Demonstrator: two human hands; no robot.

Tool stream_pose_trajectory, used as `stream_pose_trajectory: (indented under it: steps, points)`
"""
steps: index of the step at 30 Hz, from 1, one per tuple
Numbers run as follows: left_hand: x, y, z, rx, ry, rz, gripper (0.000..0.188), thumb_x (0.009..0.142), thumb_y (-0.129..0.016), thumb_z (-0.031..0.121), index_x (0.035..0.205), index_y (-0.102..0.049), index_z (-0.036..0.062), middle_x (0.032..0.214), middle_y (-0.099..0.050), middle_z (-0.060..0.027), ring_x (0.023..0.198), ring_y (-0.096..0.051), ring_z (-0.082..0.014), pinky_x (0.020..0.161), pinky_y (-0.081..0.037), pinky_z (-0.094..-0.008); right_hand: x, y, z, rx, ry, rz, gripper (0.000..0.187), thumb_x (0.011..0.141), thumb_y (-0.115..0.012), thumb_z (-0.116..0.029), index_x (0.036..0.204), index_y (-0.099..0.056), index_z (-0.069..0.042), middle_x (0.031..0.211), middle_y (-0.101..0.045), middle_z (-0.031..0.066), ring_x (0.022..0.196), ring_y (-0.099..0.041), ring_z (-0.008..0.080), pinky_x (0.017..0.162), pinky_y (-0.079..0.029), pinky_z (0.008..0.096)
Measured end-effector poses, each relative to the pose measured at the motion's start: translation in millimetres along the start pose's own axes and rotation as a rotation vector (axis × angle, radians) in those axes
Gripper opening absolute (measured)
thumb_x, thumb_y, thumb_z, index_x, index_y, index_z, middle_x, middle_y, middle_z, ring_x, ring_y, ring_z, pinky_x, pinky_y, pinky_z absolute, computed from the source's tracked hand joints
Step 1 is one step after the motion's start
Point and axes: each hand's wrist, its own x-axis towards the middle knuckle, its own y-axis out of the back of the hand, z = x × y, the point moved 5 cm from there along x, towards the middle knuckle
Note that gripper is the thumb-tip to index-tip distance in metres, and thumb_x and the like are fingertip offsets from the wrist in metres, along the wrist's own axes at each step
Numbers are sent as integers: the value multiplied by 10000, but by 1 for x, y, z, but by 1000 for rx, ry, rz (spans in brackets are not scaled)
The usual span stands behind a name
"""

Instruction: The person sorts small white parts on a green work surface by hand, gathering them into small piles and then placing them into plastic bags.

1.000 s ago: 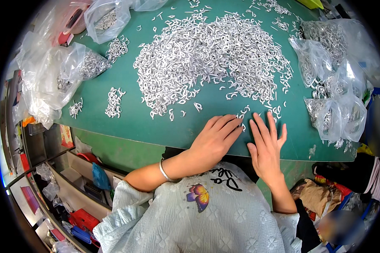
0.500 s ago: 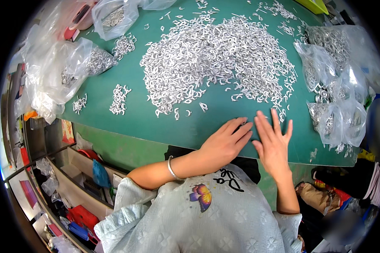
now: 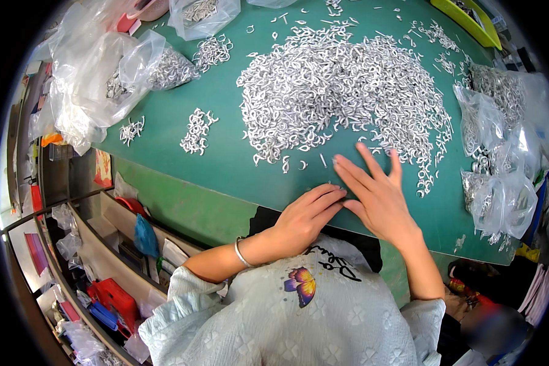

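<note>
A big heap of small silver metal hooks (image 3: 348, 79) lies on the green tabletop (image 3: 238, 177). Just below the heap my right hand (image 3: 378, 201) is stretched over the table, fingers apart and palm down, with its fingertips close to the heap's near edge. Close against its thumb is my left hand (image 3: 308, 216), fingers bent and pressed together near the table's front edge. What the left fingertips hold, if anything, is too small to make out. A few loose hooks and a thin pin (image 3: 323, 160) lie between the heap and my hands.
Two small piles of hooks (image 3: 198, 131) lie to the left. Clear plastic bags of metal parts (image 3: 171, 68) stand at the left; more bags (image 3: 500, 195) line the right edge. A yellow-green tray (image 3: 470, 21) is at the far right. Shelving (image 3: 122, 244) stands below on the left.
My right hand has moved left and forward, its fingers spread over the table near the heap. My left hand has shifted slightly left. The whole view has swung, so the table appears farther right.
</note>
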Motion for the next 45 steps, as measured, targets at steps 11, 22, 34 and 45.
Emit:
stream_pose_trajectory:
  steps: [11, 22, 34, 45]
  points:
    - [-4, 14, -5, -31, 113, 244, 338, 723, -654, -87, 1055, -617, -33, 1137, -594, -156, 1089, -577, -343, 897, -475, -433, -12, 14, -3, 203, -43, 91, 560, 849, -652, -171, 1374, -499, -53, 1480, -432, 56, 1430, -305, 315, 1127, -154, 599]
    - [13, 60, -57, 388, 363, 329, 269, 770, -719, 19, 1021, -658, 94, 996, -556, -36, 904, -515, -235, 790, -342, -373, 15, 10, 2, -29, -68, 178, 430, 845, -676, -142, 1256, -585, -50, 1363, -517, 69, 1349, -401, 293, 1097, -227, 554]
    - [13, 55, -33, 179, 242, 320, 263, 746, -716, -20, 978, -624, 62, 949, -619, -69, 846, -586, -246, 745, -395, -363, 50, 15, 10, 136, -30, 475, 266, 734, -769, -82, 973, -654, -67, 957, -634, 28, 908, -563, 215, 861, -345, 383]
    - [16, 28, -15, -107, 299, 200, 324, 794, -706, -7, 1109, -632, 15, 961, -613, -92, 843, -590, -245, 753, -450, -349, 0, 5, 18, 637, -296, 357, 303, 718, -748, 31, 1001, -688, -60, 906, -667, 61, 824, -584, 208, 779, -415, 325]
